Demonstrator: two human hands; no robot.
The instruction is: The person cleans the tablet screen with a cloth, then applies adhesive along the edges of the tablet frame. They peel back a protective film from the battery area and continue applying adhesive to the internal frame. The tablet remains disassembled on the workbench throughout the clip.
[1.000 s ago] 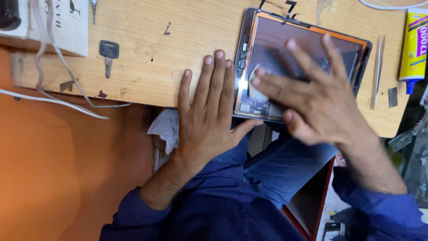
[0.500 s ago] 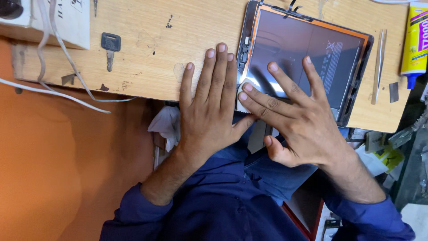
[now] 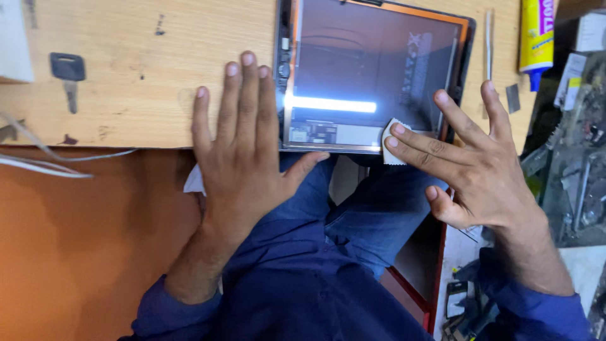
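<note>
Head view: left hand (image 3: pixel 243 158) flat, fingers spread, on the tabletop (image 3: pixel 126 76), thumb at the tablet's (image 3: pixel 372 76) near edge. Right hand (image 3: pixel 470 164) spread wide, two fingertips pressing a small white wipe (image 3: pixel 394 140) at the tablet's near right corner. Tablet's top cut off by the frame; glare stripe hides some screen. Key (image 3: pixel 68 72) left, glue tube (image 3: pixel 536 35) right, partly cropped.

Wooden table (image 3: pixel 145 69): tablet (image 3: pixel 372 69), key (image 3: pixel 68 76).
</note>
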